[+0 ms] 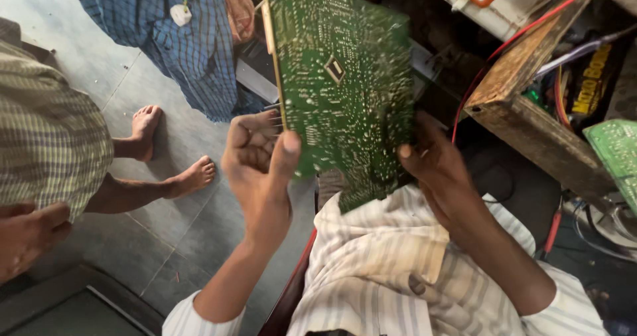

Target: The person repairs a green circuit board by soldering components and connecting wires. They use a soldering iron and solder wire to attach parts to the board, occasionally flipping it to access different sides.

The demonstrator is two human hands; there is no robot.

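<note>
I hold a green circuit board (342, 84) upright, solder side facing me. My left hand (259, 167) grips its left edge, my right hand (434, 167) its lower right edge. Right of the board stands a wooden box (531, 110); left of it, another person's bare feet (169, 153).

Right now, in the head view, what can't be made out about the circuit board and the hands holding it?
- Circuit board: top cut off by the frame edge; component side faces away; solder points too small to tell apart.
- Right hand: fingers hidden behind the board, only the thumb shows.
- Left hand: fingertips curled at the board's edge, contact hidden.
- Second green board: cut off at the right edge.
</note>
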